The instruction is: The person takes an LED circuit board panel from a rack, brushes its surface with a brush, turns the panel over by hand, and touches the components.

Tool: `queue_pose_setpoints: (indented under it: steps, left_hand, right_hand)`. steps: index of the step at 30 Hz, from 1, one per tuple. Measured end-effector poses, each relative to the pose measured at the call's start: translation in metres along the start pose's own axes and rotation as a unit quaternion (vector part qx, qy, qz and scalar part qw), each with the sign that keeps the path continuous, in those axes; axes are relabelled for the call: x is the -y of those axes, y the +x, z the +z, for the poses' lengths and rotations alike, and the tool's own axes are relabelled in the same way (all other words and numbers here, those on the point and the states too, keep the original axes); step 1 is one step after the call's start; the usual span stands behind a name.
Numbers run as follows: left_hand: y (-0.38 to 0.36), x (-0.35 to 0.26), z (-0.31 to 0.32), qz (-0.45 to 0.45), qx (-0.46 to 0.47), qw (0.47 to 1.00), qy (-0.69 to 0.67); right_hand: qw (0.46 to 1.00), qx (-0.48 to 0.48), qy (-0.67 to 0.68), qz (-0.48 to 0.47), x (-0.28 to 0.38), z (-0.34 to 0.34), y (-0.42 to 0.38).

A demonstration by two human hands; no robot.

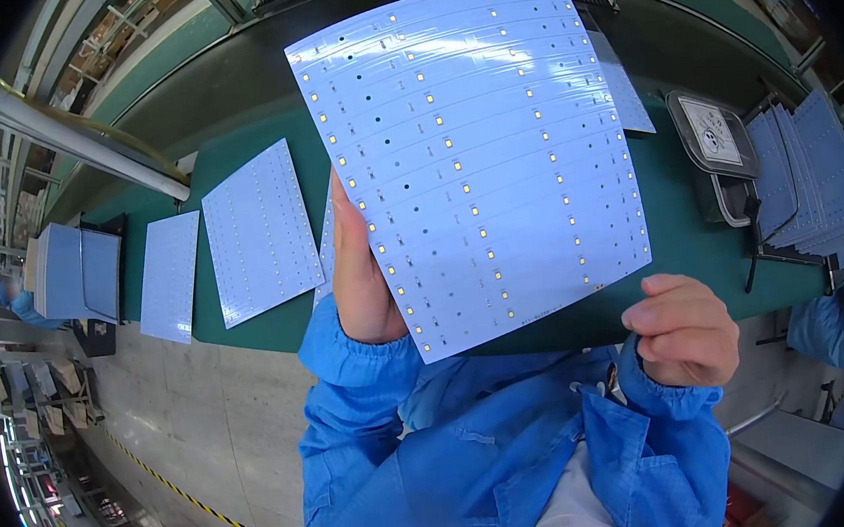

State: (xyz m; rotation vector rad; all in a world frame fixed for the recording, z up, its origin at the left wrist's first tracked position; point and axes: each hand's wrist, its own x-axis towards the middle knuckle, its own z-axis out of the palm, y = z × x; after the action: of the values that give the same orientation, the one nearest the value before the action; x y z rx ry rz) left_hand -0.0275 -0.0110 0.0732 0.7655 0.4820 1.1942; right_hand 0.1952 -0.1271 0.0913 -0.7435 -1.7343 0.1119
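My left hand (358, 279) grips a large white LED circuit board panel (504, 166) by its left edge, with the fingers hidden behind it. The panel is held up facing me and bears rows of small yellowish LEDs. Just off its lower right corner is my right hand (684, 331), with the fingers curled in and no object visible in them. It does not touch the panel. On the green table behind lie more LED panels, one flat at the left (264, 232) and a smaller-looking one (170, 277) beside it.
A stack of panels stands in a rack (801, 175) at the right, beside a metal box with a printed label (712, 135). Another panel stack (72, 274) stands at the far left. A metal post (80, 143) rises at the green table's (261, 142) back left.
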Motion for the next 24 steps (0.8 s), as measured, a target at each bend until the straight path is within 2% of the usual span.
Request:
queue_pose_setpoints:
  steps: [4, 6, 7, 9, 12, 20, 22, 24]
  left_hand:
    - [0.002, -0.001, -0.001, 0.01, 0.009, 1.0, 0.017]
    - [0.003, 0.0, 0.0, 0.013, 0.012, 1.0, 0.019]
    - [0.003, 0.0, 0.001, 0.023, 0.011, 0.999, 0.022]
    - [0.004, 0.001, 0.002, 0.033, 0.013, 0.999, 0.023]
    - [0.002, 0.002, 0.004, 0.032, 0.01, 0.999, 0.004]
    - [-0.001, 0.002, 0.007, 0.09, 0.032, 0.994, 0.046]
    - [0.0, 0.003, 0.005, 0.078, 0.022, 0.995, 0.052]
    - [0.003, 0.004, 0.003, 0.067, 0.013, 0.996, 0.057]
  right_hand:
    - [1.0, 0.03, 0.005, 0.006, 0.002, 0.0, 0.003]
    - [0.992, 0.119, 0.007, -0.032, -0.003, 0.005, 0.01]
    - [0.992, 0.12, 0.006, -0.032, -0.004, 0.01, 0.013]
    - [0.972, 0.187, -0.139, -0.019, -0.005, 0.025, 0.019]
    - [0.962, 0.213, -0.17, 0.028, -0.009, 0.037, 0.02]
    - [0.957, 0.207, -0.182, 0.084, -0.015, 0.051, 0.023]
    - [0.96, 0.196, -0.178, 0.092, -0.016, 0.052, 0.019]
    - [0.986, 0.059, -0.04, 0.15, -0.019, 0.054, 0.016]
